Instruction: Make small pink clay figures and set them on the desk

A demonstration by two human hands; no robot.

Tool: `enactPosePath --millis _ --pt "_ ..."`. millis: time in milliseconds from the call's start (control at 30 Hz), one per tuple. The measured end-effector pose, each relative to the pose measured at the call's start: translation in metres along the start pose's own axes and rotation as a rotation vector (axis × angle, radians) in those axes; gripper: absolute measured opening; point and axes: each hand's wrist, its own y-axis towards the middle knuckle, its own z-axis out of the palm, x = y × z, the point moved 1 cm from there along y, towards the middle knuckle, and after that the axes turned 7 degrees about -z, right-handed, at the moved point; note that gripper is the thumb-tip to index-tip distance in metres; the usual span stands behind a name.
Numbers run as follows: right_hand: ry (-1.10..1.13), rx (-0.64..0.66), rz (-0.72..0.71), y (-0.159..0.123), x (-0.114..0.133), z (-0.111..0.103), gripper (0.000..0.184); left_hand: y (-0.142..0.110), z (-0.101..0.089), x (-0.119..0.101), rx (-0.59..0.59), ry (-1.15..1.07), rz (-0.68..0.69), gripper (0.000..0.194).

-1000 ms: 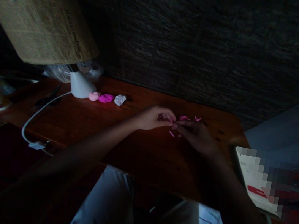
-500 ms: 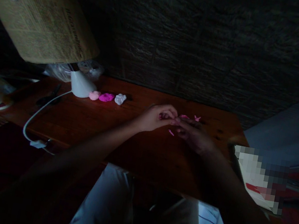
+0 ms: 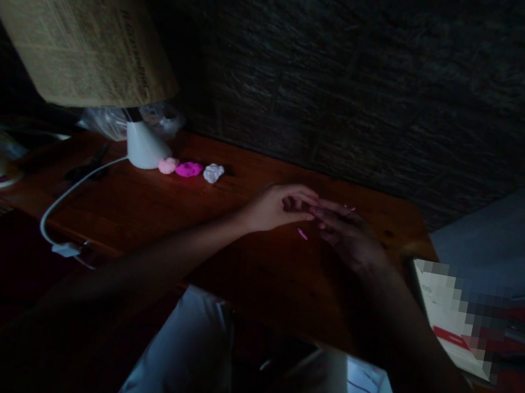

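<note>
wall (image 3: 315, 70), dark and blocky, backs the brown desk (image 3: 272, 286). left hand (image 3: 278, 209) and right hand (image 3: 349, 237) meet at the tips, any grip impossible to tell; a pink scrap (image 3: 303, 234) lies near them on the desk.

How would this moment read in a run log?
left hand, right hand: fingertips close together; anything held: unclear; small pink clay-like strip: on brown wooden table; crumpled white lump: farther left

Underexposed, dim throughout; wall (image 3: 340, 68) near black. Worktop (image 3: 269, 272) darkens toward near edge. Fingers (image 3: 301, 191) soft, detail lost. Pixelated patch (image 3: 477, 329) at right.
</note>
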Motion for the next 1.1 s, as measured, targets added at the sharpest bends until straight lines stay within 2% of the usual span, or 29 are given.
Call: enactPosePath --millis 133,267,433,567,767,900,1100 --pt "0.044 0.002 -0.012 0.001 -0.004 0.003 0.038 -0.002 0.004 0.004 -0.081 0.097 0.128 0.029" --pt "0.115 0.023 -0.059 0.002 -0.005 0.005 0.032 -0.003 0.008 0.009 -0.161 0.19 0.285 0.036" --pt "0.184 -0.007 -0.029 0.003 -0.006 0.004 0.03 -0.003 0.012 0.009 -0.237 0.228 0.383 0.034" --pt "0.216 0.029 -0.011 0.005 -0.009 0.003 0.026 -0.002 0.016 0.008 -0.259 0.227 0.464 0.029" --pt "0.244 0.045 -0.017 0.005 -0.007 0.004 0.024 -0.004 0.02 0.008 -0.312 0.249 0.32 0.035" --pt "0.238 0.059 -0.025 0.004 -0.007 0.006 0.024 -0.006 0.02 0.006 -0.307 0.267 0.251 0.036" --pt "0.195 0.028 -0.035 0.005 -0.007 0.004 0.024 -0.006 0.021 0.006 -0.31 0.202 0.241 0.032"
